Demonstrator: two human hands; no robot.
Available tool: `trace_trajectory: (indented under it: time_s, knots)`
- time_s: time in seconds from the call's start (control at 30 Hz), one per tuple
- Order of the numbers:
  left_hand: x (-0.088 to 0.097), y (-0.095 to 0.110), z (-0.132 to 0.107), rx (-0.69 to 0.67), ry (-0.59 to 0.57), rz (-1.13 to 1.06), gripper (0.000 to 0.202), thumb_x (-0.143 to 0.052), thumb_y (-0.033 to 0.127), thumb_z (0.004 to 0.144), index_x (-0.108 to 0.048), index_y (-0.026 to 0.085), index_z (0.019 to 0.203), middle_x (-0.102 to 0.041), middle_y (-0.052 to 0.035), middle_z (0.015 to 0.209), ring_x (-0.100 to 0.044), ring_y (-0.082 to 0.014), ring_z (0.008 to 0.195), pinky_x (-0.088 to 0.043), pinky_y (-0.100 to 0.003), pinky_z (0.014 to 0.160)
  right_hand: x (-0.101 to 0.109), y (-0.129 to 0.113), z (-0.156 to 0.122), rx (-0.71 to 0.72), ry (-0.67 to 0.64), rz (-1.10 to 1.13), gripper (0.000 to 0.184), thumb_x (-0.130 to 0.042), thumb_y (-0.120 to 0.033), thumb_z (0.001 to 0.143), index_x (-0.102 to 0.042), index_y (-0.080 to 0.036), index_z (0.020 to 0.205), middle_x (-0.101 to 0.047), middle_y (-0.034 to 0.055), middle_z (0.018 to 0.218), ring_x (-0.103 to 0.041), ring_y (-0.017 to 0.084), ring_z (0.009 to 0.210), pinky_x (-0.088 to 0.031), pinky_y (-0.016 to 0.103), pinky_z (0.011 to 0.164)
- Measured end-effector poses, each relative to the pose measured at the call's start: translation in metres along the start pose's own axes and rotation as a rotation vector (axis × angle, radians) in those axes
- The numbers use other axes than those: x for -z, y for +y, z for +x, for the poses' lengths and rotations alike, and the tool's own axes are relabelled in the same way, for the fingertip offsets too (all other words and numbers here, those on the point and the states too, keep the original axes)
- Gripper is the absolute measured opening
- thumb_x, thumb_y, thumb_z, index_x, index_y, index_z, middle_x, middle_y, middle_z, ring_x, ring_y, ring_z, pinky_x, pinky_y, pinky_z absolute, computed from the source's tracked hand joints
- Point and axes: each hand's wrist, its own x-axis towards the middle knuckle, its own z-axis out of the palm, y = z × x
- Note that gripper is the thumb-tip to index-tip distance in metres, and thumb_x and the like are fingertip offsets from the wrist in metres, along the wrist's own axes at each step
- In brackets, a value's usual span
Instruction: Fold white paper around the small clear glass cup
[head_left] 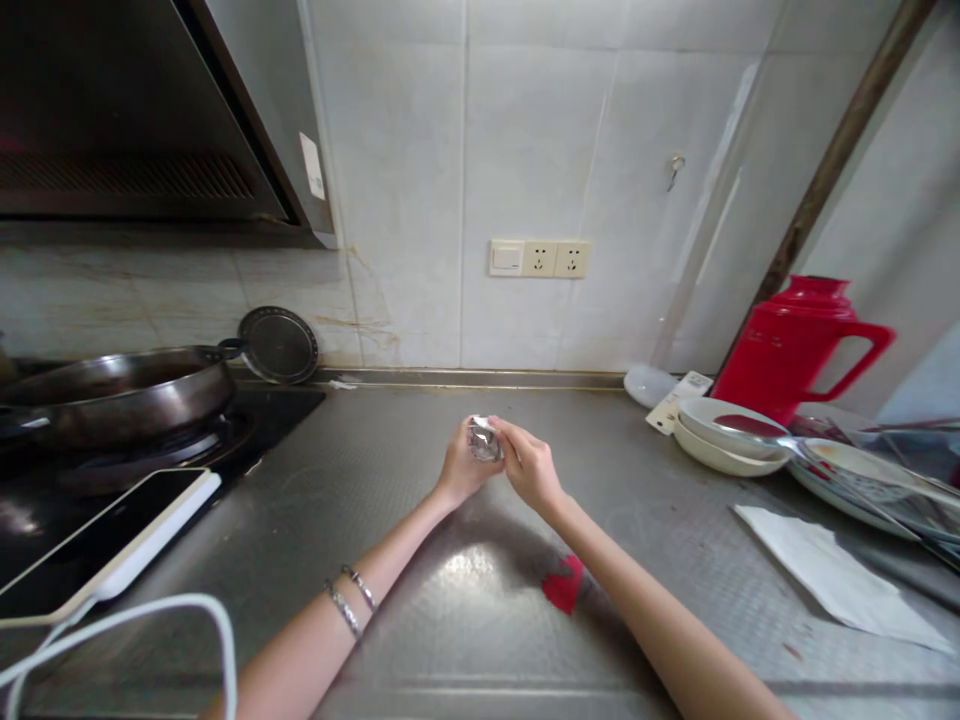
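Note:
Both my hands meet above the middle of the steel counter. Between them is a small crumpled silver foil packet. My left hand curls its fingers around the packet from the left, with thin bracelets on that forearm. My right hand pinches the packet's right side with fingers pressed together. A small red scrap lies on the counter under my right forearm.
A dark pan sits on the hob at the left, with a round lid leaning against the wall. A tablet with a white cable lies at front left. A red jug, stacked bowls, plates and a white paper crowd the right.

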Motion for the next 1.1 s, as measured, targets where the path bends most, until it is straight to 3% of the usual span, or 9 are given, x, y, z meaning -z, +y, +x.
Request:
trace_trajectory:
  time_s: [0.3, 0.47, 0.7, 0.87, 1.1]
  knots:
    - [0.006, -0.008, 0.004, -0.024, 0.023, 0.01, 0.062, -0.078, 0.024, 0.058, -0.047, 0.017, 0.112, -0.064, -0.0072, 0.101, -0.063, -0.0193, 0.09, -0.049, -0.034, 0.082, 0.005, -0.009, 0.002, 0.137, -0.04, 0.035, 0.032, -0.04, -0.013, 0.092, -0.06, -0.023, 0.115, -0.07, 0.0062, 0.107, -0.064, 0.019, 0.105, -0.052, 0.038, 0.095]
    - [0.004, -0.006, 0.003, -0.075, 0.037, 0.103, 0.066, -0.079, 0.028, 0.056, -0.049, 0.017, 0.113, -0.061, -0.0085, 0.107, -0.06, -0.0227, 0.099, -0.046, -0.039, 0.089, 0.011, 0.001, 0.01, -0.054, 0.135, -0.014, 0.028, -0.041, -0.022, 0.094, -0.062, -0.023, 0.112, -0.069, 0.0068, 0.11, -0.065, 0.022, 0.105, -0.053, 0.04, 0.094]
    - [-0.001, 0.006, -0.006, -0.12, -0.044, 0.201, 0.06, -0.078, 0.025, 0.055, -0.054, 0.018, 0.109, -0.061, -0.006, 0.098, -0.06, -0.022, 0.091, -0.049, -0.035, 0.08, 0.005, 0.005, 0.005, -0.059, -0.027, -0.022, 0.028, -0.041, -0.023, 0.094, -0.063, -0.021, 0.111, -0.07, 0.0082, 0.108, -0.066, 0.021, 0.101, -0.056, 0.036, 0.088]
    - [0.001, 0.01, -0.006, -0.114, -0.04, 0.216, 0.046, -0.077, 0.03, 0.056, -0.06, 0.015, 0.096, -0.064, -0.0065, 0.09, -0.061, -0.0223, 0.083, -0.05, -0.035, 0.076, 0.002, -0.001, 0.002, 0.037, -0.024, 0.001, 0.029, -0.04, -0.018, 0.094, -0.06, -0.021, 0.116, -0.067, 0.0089, 0.114, -0.061, 0.02, 0.111, -0.052, 0.037, 0.095]
    - [0.0, 0.014, -0.005, -0.123, -0.076, 0.143, 0.033, -0.069, 0.024, 0.066, -0.061, 0.017, 0.098, -0.067, -0.0065, 0.094, -0.064, -0.0219, 0.088, -0.051, -0.034, 0.079, 0.006, -0.007, 0.004, 0.167, -0.055, -0.034, 0.032, -0.041, -0.015, 0.093, -0.058, -0.02, 0.12, -0.067, 0.0096, 0.114, -0.06, 0.021, 0.112, -0.052, 0.039, 0.097]
